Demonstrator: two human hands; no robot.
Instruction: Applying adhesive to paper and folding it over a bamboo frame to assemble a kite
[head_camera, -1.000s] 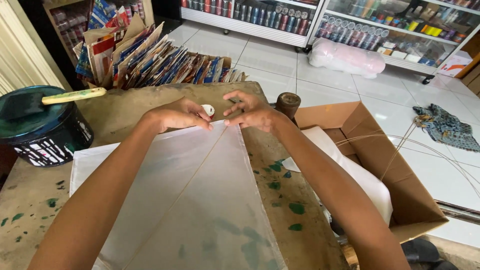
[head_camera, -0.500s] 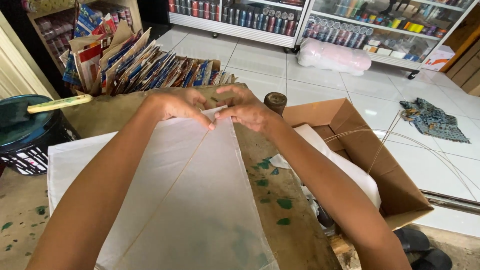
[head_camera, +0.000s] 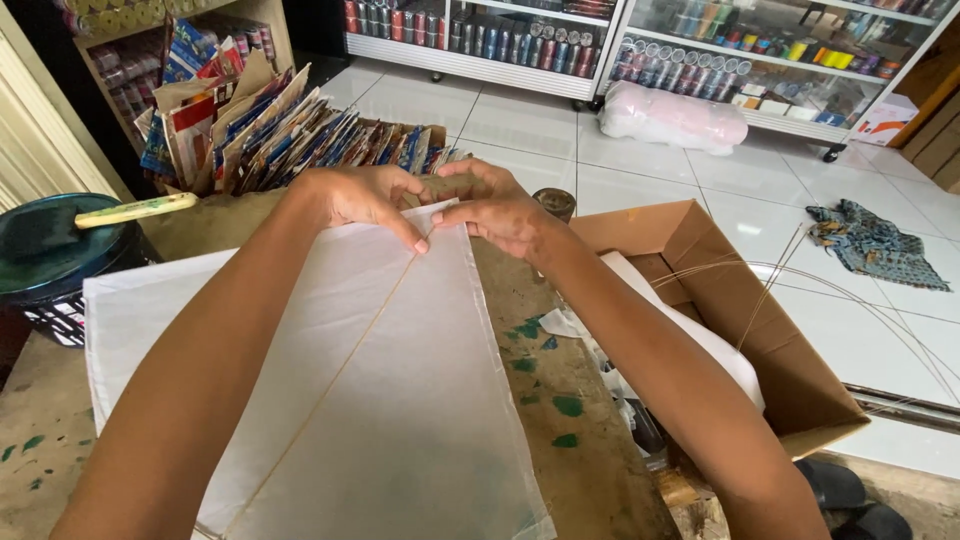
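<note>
Now both hands sit lower on the white paper sheet (head_camera: 330, 400) than a second ago. Left hand (head_camera: 365, 195) presses the thin stick (head_camera: 340, 370) with fingertips; right hand (head_camera: 500, 205) pinches the folded top corner flat on the worktable (head_camera: 570, 440).

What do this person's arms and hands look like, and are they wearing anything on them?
Both forearms are bare: no sleeves reach into view. The left hand and the right hand wear no gloves. No watch, bracelet or ring shows on either. The arms are slim and the fingernails look short. No marks or bandages are visible on them.
</note>
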